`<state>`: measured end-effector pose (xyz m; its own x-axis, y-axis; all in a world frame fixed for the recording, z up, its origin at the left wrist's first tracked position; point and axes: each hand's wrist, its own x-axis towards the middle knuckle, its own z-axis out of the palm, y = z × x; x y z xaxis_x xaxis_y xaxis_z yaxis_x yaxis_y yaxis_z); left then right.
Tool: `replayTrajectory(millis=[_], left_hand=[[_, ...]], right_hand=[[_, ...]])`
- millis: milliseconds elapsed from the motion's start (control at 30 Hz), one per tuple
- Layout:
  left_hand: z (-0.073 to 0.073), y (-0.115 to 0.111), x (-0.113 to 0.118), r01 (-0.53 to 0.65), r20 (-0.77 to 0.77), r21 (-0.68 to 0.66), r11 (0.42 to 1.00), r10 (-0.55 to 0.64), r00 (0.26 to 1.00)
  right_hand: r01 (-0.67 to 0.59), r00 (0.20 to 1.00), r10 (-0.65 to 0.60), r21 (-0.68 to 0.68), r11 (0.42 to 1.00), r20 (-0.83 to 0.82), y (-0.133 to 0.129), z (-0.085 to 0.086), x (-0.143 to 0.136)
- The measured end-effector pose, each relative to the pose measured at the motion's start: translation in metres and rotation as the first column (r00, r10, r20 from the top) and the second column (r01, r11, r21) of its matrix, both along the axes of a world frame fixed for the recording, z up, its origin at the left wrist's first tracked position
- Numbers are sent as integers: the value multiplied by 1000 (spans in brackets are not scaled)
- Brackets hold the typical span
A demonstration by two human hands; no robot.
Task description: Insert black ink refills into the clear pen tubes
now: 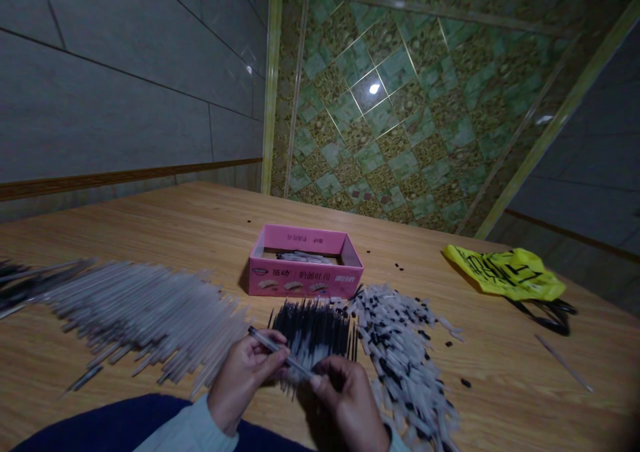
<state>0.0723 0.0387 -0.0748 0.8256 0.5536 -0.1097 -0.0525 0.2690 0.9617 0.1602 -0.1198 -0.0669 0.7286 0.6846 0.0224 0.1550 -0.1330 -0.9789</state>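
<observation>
Tabletop [200, 219] around pink box [304, 283].
Before the box, left hand [240, 375] and right hand [353, 402] pinch a pen [297, 364]; next, steady alignment needed.

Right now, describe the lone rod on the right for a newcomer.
On the wooden table, find the yellow bag at the right. Nearer the camera lies one slim, pale rod, the only one right of the heap of short pieces.

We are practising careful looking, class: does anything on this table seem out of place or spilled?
A thin rod lies alone at the right, near the yellow bag, away from the tube pile. Some black bits look strayed, scattered outside the heap of small pieces.
</observation>
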Motion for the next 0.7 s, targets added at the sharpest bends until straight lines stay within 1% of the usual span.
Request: replayTrajectory(millis=[33, 67, 100, 133, 167, 200, 233, 267, 300, 333, 367, 400, 467, 533, 567, 700], left_hand=[[1, 4, -1, -16, -27, 92, 996, 19, 999], [2, 9, -3, -41, -58, 216, 976, 54, 997], [4, 14, -6, -80, -82, 370, 926, 118, 990], [6, 19, -10, -115, -101, 535, 837, 199, 975], [9, 24, -14, -131, -126, 694, 708, 299, 946], [12, 27, -18, -106, -160, 811, 576, 392, 906], [16, 30, -22, -39, -198, 882, 470, 444, 874], [19, 32, -26, 39, -239, 923, 383, 489, 839], [21, 34, -28, 121, -285, 939, 322, 530, 799], [23, 34, -30, 197, -331, 937, 287, 560, 759], [24, 35, -32, 261, -376, 925, 274, 585, 718], [24, 35, -32, 311, -416, 909, 276, 604, 680], [24, 37, -33, 366, -471, 881, 299, 615, 632], [23, 38, -32, 390, -504, 863, 322, 609, 613], [22, 38, -32, 394, -509, 860, 324, 608, 610], [22, 37, -30, 396, -488, 870, 295, 632, 601]], right_hand=[[15, 1000, -15, 6, 1000, 15, 0, 1, 3], [36, 998, -36, 17, 999, 50, 0, 4, 7], [65, 992, -69, 40, 997, 103, 0, 9, 13], [93, 980, -103, 63, 994, 170, 0, 15, 21], [115, 960, -133, 88, 989, 247, 1, 22, 31], [147, 928, -181, 128, 981, 324, 3, 31, 42], [155, 893, -191, 121, 981, 407, 5, 41, 53], [207, 829, -236, 113, 972, 507, 9, 52, 66], [264, 744, -252, 74, 962, 618, 15, 62, 78], [349, 642, -251, 15, 937, 724, 21, 71, 89], [388, 607, -249, -8, 921, 755, 28, 79, 100], [425, 580, -259, -16, 905, 772, 37, 85, 109], [479, 532, -253, -41, 877, 808, 54, 92, 122], [492, 509, -217, -75, 867, 833, 70, 92, 130], [490, 506, -194, -95, 866, 841, 77, 90, 132], [461, 517, -121, -156, 874, 848, 97, 79, 131]])
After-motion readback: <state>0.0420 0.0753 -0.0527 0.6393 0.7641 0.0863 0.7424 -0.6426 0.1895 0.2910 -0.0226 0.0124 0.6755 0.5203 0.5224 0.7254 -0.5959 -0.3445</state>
